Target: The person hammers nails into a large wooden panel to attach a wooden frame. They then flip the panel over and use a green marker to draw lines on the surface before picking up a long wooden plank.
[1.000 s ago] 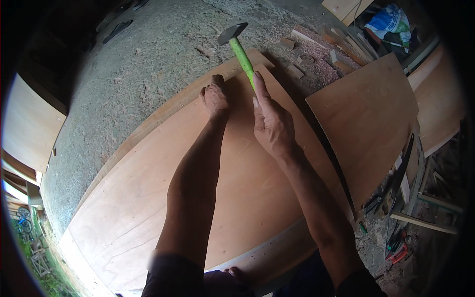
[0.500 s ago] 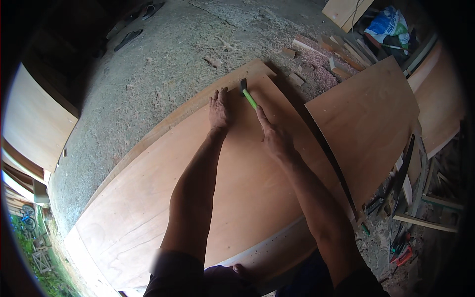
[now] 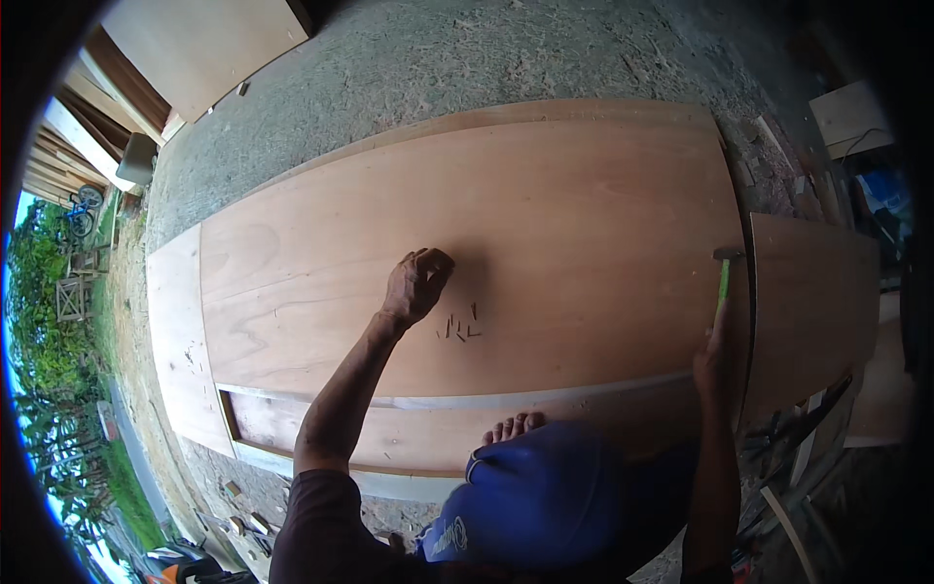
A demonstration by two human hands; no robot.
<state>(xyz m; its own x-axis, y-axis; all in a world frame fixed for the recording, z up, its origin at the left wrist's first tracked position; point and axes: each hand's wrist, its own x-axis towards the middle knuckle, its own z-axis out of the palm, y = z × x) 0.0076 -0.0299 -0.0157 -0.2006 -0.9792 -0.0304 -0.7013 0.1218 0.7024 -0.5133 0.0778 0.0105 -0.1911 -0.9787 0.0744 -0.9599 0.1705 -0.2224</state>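
My right hand grips the green handle of a hammer, its dark head over the right end of a large plywood sheet. Above the middle of that sheet is my left hand, fingers curled together; whatever they may hold is hidden. Just below and to the right of it, several small nails lie scattered on the wood. A pale wooden strip runs along the sheet's near edge, with my bare toes beside it.
A second plywood piece lies to the right across a dark gap. Rough concrete floor stretches beyond the sheet. Another panel stands at the upper left. Wood offcuts lie at the lower left, near my knee in blue cloth.
My view has swung left. My left hand has come off the sheet's far right end to above the loose nails, fingers now curled. My right hand, still holding the hammer, has drawn nearer to me.
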